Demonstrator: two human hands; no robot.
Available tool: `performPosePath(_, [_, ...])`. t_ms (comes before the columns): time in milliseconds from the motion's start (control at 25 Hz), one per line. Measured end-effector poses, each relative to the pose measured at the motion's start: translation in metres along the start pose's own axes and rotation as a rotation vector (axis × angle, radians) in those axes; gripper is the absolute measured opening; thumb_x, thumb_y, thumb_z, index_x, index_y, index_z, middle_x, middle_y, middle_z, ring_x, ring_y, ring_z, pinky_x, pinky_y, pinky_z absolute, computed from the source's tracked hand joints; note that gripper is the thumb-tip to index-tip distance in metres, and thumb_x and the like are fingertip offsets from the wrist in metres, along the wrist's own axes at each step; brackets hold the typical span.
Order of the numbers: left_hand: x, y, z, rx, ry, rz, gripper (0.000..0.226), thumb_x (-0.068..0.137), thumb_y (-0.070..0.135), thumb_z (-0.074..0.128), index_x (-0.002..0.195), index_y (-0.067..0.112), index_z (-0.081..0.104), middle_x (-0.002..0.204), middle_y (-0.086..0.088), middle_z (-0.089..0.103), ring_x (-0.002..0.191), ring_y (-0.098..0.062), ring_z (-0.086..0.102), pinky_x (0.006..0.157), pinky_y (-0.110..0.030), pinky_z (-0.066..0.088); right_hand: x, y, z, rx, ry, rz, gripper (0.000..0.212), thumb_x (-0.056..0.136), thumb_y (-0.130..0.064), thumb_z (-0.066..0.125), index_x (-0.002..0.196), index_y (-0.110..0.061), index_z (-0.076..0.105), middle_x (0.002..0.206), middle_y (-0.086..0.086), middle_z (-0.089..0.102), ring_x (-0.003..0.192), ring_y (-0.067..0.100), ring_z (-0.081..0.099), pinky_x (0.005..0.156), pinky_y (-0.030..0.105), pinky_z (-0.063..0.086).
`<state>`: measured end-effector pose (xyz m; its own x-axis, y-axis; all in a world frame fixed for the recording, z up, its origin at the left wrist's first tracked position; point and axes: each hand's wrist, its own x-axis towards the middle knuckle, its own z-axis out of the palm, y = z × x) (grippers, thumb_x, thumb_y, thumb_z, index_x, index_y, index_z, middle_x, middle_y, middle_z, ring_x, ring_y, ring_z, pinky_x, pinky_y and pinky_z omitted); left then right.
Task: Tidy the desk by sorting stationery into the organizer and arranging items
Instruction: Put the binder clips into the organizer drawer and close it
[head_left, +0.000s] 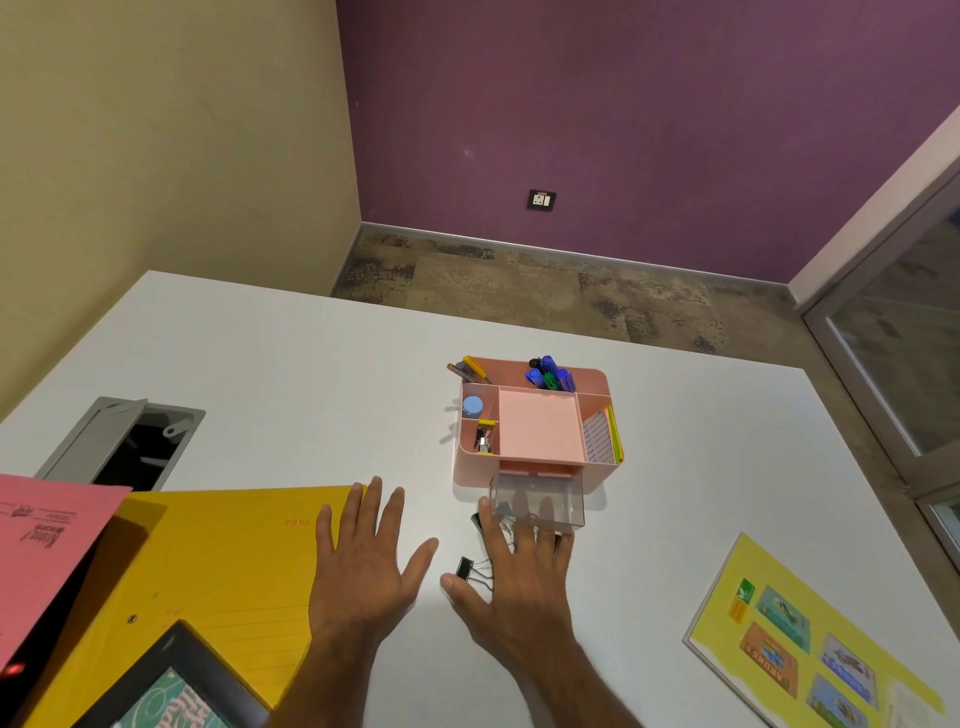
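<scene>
Both hands spread flat, empty: right hand (514, 587) covers black binder clips (466, 567) before clear plastic drawer (537, 501); gather clips together, then drop inside.

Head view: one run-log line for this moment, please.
left hand flat on yellow folder | right hand spread over binder clips | organizer drawer open

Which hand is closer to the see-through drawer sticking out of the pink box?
The right hand. Its fingertips reach the front of the clear drawer, over some black binder clips. The left hand lies flat off to the drawer's left, partly on the yellow folder.
</scene>
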<state>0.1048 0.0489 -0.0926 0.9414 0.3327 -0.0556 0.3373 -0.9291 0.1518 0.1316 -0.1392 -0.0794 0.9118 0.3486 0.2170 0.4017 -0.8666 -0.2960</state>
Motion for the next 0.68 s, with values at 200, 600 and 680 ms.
performPosePath(200, [-0.001, 0.001, 0.000, -0.005, 0.007, 0.003, 0.084, 0.086, 0.079, 0.015, 0.150, 0.029, 0.034, 0.162, -0.004, 0.023, 0.150, -0.029, 0.015, 0.120, -0.057, 0.010, -0.005, 0.003, 0.005, -0.010, -0.127, -0.032, 0.060, 0.094, -0.063, 0.040, 0.149, -0.039, 0.034, 0.151, -0.001, 0.045, 0.147, 0.026, 0.028, 0.118, 0.057, 0.020])
performPosePath(600, [0.000, 0.001, 0.000, 0.038, -0.027, 0.008, 0.086, 0.086, 0.079, 0.013, 0.149, 0.026, 0.038, 0.159, -0.008, 0.028, 0.149, -0.033, 0.020, 0.118, -0.059, 0.014, -0.043, 0.014, -0.009, -0.032, -0.258, -0.040, 0.057, 0.093, -0.060, 0.038, 0.148, -0.044, 0.028, 0.160, -0.001, 0.028, 0.149, 0.023, 0.023, 0.124, 0.044, 0.005])
performPosePath(680, [0.001, 0.002, 0.000, 0.037, -0.042, 0.012, 0.087, 0.086, 0.079, 0.013, 0.148, 0.024, 0.040, 0.158, -0.009, 0.030, 0.148, -0.034, 0.021, 0.118, -0.059, 0.012, -0.044, 0.013, -0.009, -0.054, -0.270, -0.038, 0.059, 0.093, -0.064, 0.034, 0.148, -0.045, 0.026, 0.161, -0.002, 0.024, 0.150, 0.024, 0.020, 0.123, 0.047, 0.004])
